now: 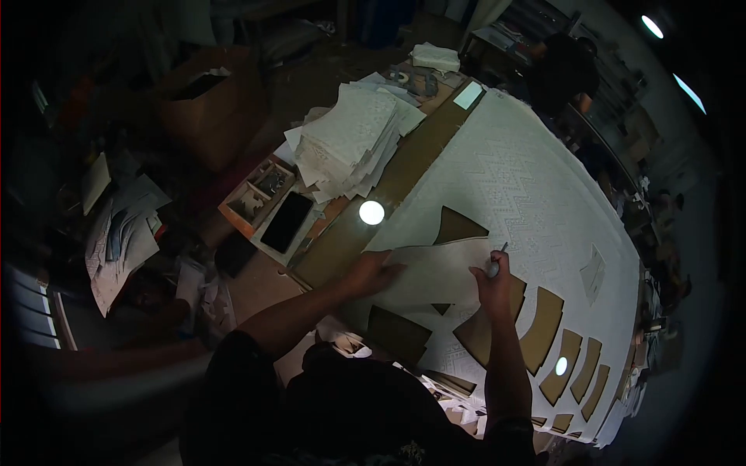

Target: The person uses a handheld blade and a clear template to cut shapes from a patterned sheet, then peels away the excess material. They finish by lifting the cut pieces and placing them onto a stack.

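A pale flat piece [435, 273] spans the space between my hands, over a large white patterned sheet [505, 171] spread on the table. My left hand [374, 273] grips the piece at its left edge. At its right edge, my right hand [493, 281] holds a slim pen-like tool [497, 262], with the thumb against the piece. Brown board shows through several cut-out openings in the sheet, including a curved one [542, 330] to the right of my right hand.
Left of the sheet stands a tall stack of white pieces [350, 136]. A dark phone [287, 222] lies beside a wooden tray [252, 198] of small items. A cardboard box [214, 116] is at the back left. Another person [561, 74] is at the far right.
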The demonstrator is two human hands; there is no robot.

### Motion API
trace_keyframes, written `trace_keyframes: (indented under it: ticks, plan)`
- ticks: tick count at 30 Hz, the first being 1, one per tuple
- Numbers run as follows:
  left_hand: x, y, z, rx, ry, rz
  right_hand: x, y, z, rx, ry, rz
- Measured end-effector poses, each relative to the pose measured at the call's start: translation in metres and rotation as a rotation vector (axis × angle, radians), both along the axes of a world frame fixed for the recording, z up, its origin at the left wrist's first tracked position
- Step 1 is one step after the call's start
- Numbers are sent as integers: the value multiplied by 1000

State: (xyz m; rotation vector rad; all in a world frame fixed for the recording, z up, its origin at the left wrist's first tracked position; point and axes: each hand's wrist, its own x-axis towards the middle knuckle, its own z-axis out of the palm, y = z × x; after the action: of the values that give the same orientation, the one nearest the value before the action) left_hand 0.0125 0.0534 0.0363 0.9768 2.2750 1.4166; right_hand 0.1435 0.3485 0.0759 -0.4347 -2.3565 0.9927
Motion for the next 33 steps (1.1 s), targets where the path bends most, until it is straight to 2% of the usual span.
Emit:
trace_keyframes:
  ticks: [1, 2, 3, 6, 7, 8, 10, 12, 14, 15, 17, 18, 20, 21, 22, 23, 24, 25, 26, 27, 28, 30, 31, 33]
  plan:
    - [-13, -8, -6, 129, -40, 36, -28, -15, 24, 79, -21, 32]
    - [-31, -10, -1, 138, -41, 20, -58, -26, 51, 154, -44, 63]
    - [-55, -10, 12, 259, -76, 140, -91, -33, 82, 208, -15, 85]
    - [-126, -7, 78, 502, -116, 407, -181, -62, 184, 439, 211, 68]
    - [-151, -7, 100, 499, -93, 454, -198, -71, 204, 557, 328, 56]
    - [-174, -8, 115, 497, -70, 502, -200, -85, 214, 565, 326, 47]
    - [-233, -5, 97, 421, -98, 570, -202, -111, 222, 465, 367, 67]
    - [-266, -9, 64, 340, -120, 636, -179, -126, 184, 386, 288, 91]
    - [-284, -16, 45, 104, -188, 654, -143, -124, 110, 391, 218, 97]
    - [-290, -17, 45, 104, -184, 643, -120, -117, 70, 385, 159, 83]
    - [-290, -15, 40, 212, -370, 566, -62, -116, 14, 261, -48, -61]
    - [-284, -16, 43, 200, -373, 548, -26, -113, -12, 222, -93, -122]
    - [-268, -24, 61, 527, -572, 470, 35, -97, -46, 181, -127, -204]
    - [-263, -27, 61, 554, -550, 475, 68, -92, -59, 214, -119, -280]
    - [-262, -32, 56, 577, -532, 467, 93, -91, -67, 245, -115, -370]
    - [-268, -38, 44, 552, -485, 517, 120, -92, -68, 142, -189, -478]
    - [-258, -48, 49, 538, -444, 456, 143, -98, -66, 119, -175, -534]
    - [-252, -52, 39, 522, -383, 499, 156, -104, -60, 102, -164, -611]
    - [-256, -61, 15, 444, -363, 579, 175, -99, -74, 301, -135, -635]
    - [-238, -67, 14, 361, -167, 609, 186, -110, -60, 177, -227, -687]
    - [-223, -63, 1, 420, -236, 695, 197, -112, -66, 230, -199, -707]
    - [-163, -44, 1, 265, -110, 576, 213, -114, -69, 218, -222, -719]
    - [-135, -33, -12, 279, -108, 402, 220, -113, -68, 178, -273, -716]
    - [-78, -3, -26, 209, -165, 157, 228, -104, -64, 230, -167, -680]
